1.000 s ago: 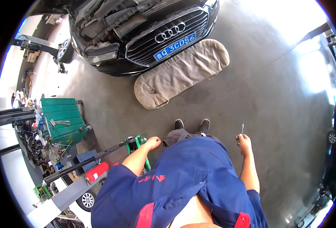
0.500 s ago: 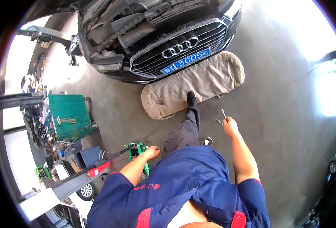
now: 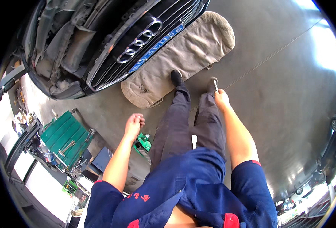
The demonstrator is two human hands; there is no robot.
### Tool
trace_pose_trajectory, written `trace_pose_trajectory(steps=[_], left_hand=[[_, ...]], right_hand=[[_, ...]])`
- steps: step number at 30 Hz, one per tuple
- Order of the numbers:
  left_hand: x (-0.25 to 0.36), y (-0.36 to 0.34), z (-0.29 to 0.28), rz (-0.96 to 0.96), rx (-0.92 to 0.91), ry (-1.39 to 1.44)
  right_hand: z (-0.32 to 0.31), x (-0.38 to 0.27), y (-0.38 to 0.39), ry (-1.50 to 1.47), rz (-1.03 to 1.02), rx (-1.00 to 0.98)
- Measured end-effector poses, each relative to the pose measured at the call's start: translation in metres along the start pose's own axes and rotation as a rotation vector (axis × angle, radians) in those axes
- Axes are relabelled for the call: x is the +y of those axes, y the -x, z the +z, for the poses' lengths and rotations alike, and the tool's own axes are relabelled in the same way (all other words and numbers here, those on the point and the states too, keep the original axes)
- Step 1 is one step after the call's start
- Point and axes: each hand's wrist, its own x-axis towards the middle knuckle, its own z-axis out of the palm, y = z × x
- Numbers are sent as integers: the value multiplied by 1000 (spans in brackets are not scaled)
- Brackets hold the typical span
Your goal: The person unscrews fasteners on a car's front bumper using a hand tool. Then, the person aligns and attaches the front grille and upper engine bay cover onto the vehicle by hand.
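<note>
My right hand [image 3: 221, 98] grips a slim metal tool [image 3: 216, 85] beside my right leg, its tip over my grey-soled shoe [image 3: 212, 80]. My left hand [image 3: 135, 123] hangs at my other side, fingers loosely curled and apart, holding nothing visible, above a green wheeled jack [image 3: 142, 142]. My black left shoe [image 3: 176, 78] is on a long beige padded mat [image 3: 190, 49], which lies along the front of a black car [image 3: 112, 64] with exposed front parts.
A green tool cart [image 3: 63, 135] with tools on it stands at the left, near a blue box [image 3: 99, 161] and a dark lift arm [image 3: 9, 78]. Grey concrete floor [image 3: 274, 95] spreads to the right, with dark cars [image 3: 333, 127] along the far right edge.
I have stepped closer to the car, my left foot onto the mat. The view has turned, shifting the car up-left. My left hand has swung forward and its fingers have loosened.
</note>
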Motion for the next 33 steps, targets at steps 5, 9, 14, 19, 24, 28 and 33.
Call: trace_pose_trajectory(steps=[5,9,14,19,24,28,33], left_hand=[[-73,2,42,-213,-185,-239],[-107,4,70,-312,-184,-266],[-85,50,44,-447,5,-217],[-35,52,71,-324,-11,-114],[80,43,79,388,64,-545],[175,3,18,313,2,66],[288,-98,-124,531,234,457]], right_hand=[[51,16,-133,-313,206,-104],[30,54,-281,-142,143,63],[9,-18,-273,-503,474,-219],[-34,-4,-208,298,-202,-271],[-96,-8,-115,-276,74,-501],[-145,20,-89,-17,179,-335],[-178,-74,-24,-213,295,-202]])
